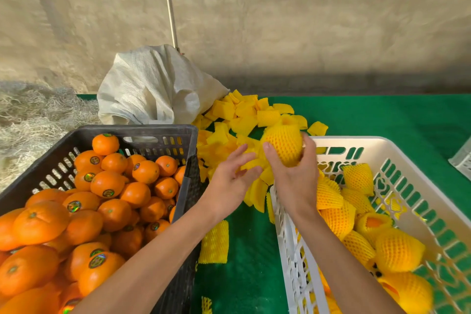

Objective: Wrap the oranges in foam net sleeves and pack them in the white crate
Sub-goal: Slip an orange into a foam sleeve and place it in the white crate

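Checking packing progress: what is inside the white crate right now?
The white crate holds several sleeved oranges, piled along its near and middle part. The far end shows bare slotted floor. The right forearm hides part of the left wall; lower layers are covered.

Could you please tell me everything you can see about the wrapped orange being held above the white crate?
The wrapped orange is round and fully covered by a yellow foam net sleeve with a fine mesh texture; a puckered opening shows at its top. The right hand grips it from below and both sides, thumb on its left, fingers curled round its right. It is held in the air over the near-left corner of the white crate, in front of the pile of loose sleeves. The open left hand is close beside it, apparently not touching.
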`<state>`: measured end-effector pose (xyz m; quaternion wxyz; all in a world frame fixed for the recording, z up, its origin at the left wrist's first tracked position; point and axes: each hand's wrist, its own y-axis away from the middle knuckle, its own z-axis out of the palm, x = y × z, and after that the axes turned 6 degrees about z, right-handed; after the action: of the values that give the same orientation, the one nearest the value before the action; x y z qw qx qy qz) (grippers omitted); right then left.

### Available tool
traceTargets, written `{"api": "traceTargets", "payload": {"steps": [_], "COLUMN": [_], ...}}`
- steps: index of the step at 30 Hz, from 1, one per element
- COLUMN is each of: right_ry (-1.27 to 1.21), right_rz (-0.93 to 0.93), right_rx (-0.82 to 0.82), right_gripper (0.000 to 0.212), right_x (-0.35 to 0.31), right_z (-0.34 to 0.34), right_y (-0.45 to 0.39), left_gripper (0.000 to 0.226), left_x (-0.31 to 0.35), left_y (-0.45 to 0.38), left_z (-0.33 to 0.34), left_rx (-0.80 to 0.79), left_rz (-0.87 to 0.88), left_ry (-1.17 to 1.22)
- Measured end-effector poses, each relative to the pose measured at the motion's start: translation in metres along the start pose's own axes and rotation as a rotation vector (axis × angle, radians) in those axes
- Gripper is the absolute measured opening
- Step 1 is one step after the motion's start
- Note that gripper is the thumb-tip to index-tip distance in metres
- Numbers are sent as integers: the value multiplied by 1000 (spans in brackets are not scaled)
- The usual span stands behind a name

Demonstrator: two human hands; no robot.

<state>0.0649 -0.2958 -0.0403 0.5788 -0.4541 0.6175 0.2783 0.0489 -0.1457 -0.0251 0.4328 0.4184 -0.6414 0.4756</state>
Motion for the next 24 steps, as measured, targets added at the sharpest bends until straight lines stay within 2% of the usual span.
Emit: {"api": "traceTargets", "payload": {"steps": [2, 4, 7, 9, 11, 13, 15, 19, 21, 24], "right_ry": [287, 515, 662, 683, 689, 790, 903, 1010, 1024, 1079], "right_rz": [-191, -276, -321, -401, -472, -490, -485, -449, -496, -540], "right_rx": [225, 364, 393, 320, 180, 0, -113, -183, -198, -238], "right_gripper": [84, 83, 78, 71, 63, 59, 57, 46, 39, 35], "right_x": [6, 13, 21, 20, 18, 17, 20, 24, 28, 33], "right_z": [-14, -25, -30, -24, -14, -5, 1, 3, 5, 7], "right_y": [-13, -24, -28, -22, -11, -1, 5, 4, 2, -2], "left_gripper": [24, 22, 20, 23, 29, 37, 49, 75, 77, 69], "left_x": [6, 11, 7, -7, -29, -53, -76, -109, -110, -104], "left_y": [0, -2, -11, -12, -13, -10, -1, 11, 6, 1], "left_z": [-4, -15, -45, -69, -94, -118, -138, -158, -156, -154], "left_rx": [77, 186, 374, 471, 507, 482, 418, 220, 237, 272], "left_rz": [81, 172, 212, 160, 42, -106, -238, -368, -439, -513], "left_ry": [-28, -106, -279, -424, -625, -814, -964, -1323, -1351, -1372]}}
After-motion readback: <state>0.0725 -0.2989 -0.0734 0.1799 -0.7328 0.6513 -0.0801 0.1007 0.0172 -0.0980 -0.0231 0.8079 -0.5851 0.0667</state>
